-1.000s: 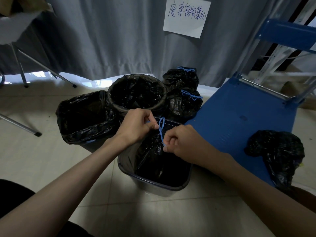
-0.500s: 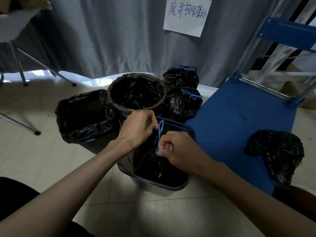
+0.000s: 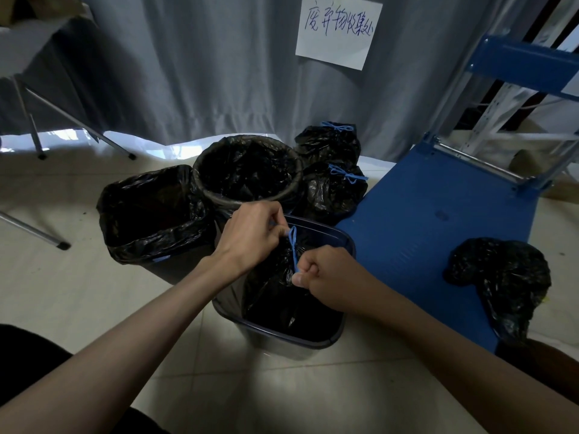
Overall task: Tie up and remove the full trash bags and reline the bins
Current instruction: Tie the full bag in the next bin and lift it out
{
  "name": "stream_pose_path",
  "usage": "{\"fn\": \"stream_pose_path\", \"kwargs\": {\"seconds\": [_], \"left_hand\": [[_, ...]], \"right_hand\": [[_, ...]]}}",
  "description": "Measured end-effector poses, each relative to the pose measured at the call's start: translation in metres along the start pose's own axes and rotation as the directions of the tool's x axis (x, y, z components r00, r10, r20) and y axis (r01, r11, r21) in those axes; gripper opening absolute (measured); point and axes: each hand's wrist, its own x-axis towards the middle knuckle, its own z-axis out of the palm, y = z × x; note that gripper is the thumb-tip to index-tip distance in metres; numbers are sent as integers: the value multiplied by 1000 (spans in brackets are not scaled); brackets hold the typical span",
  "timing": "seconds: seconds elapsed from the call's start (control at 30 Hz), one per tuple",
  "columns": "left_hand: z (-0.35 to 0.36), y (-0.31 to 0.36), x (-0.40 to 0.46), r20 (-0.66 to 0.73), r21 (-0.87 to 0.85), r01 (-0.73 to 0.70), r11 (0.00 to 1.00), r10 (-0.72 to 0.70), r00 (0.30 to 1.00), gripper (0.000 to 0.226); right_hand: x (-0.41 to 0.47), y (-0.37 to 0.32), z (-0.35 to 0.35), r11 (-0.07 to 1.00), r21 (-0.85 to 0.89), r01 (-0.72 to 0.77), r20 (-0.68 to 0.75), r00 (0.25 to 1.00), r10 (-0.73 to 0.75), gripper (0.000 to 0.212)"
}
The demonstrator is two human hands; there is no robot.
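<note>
White paper sign (image 3: 339, 30) pinned to the grey curtain (image 3: 188, 67), handwritten in blue ink, Chinese characters, too scrawled to read reliably. No other labels or brands readable.

Landmark: the near bin (image 3: 282, 333), dark-rimmed, on the tiled floor (image 3: 94, 308).

Left hand (image 3: 250, 236) reaches in over the bin's far-left rim, knuckles up, fingers curled and pinching the upper end of the blue drawstring (image 3: 293, 249). Right hand (image 3: 329, 277) over the bin's middle, fist-like, thumb and fingers clamped on the drawstring's lower end. String runs taut between the two hands, nearly vertical in the view. Both forearms bare, extended from the bottom corners.

Full trash bag (image 3: 275, 296): black, glossy, wrinkled, sitting inside the near bin, neck gathered up under the drawstring.

Left of the near bin: rectangular bin (image 3: 150, 214) with black liner folded over its rim. Behind it: round bin (image 3: 247, 170), also lined black. Behind-right: two tied bags, front one (image 3: 332, 192) and rear one (image 3: 329, 142), each closed with a blue bow. Right of the near bin: blue platform cart (image 3: 438, 220), with a loose black bag (image 3: 501, 277) on its near corner.
</note>
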Motion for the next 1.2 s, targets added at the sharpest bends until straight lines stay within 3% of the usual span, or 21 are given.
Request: {"fn": "stream_pose_path", "kwargs": {"seconds": [0.17, 0.23, 0.37, 0.6, 0.8, 0.97, 1.1, 1.2], "left_hand": [[3, -2, -1, -2, -1, 22, 1000, -22, 1000, 17], [1, -4, 1, 0, -15, 42, 999, -42, 999, 16], [-4, -9, 6, -18, -30, 83, 996, -83, 996, 16], [2, -5, 0, -16, 33, 72, 997, -71, 997, 16], [-1, -9, 4, -11, -8, 119, 993, -119, 993, 15], [-10, -15, 5, 25, -39, 132, 990, -131, 991, 17], [-16, -18, 2, 24, -16, 116, 993, -116, 993, 18], [-20, -22, -2, 26, -23, 119, 993, -118, 993, 19]], "right_hand": [[1, 5, -5, 989, 113, -92, 57, 995, 86, 27], [1, 8, -4, 978, 185, -93, 7, 996, 93, 25], [1, 8, 0, 986, 164, -12, -161, 986, 39, 14], [1, 4, -4, 988, 135, -72, -17, 997, 75, 21], [3, 4, -8, 926, 349, -145, 29, 989, 144, 31], [6, 1, -5, 787, 616, 33, -150, 986, 76, 5], [13, -1, 5, 714, 671, 199, -297, 955, 13, 7], [20, -5, 9, 643, 725, 247, -296, 955, -33, 8]]}}
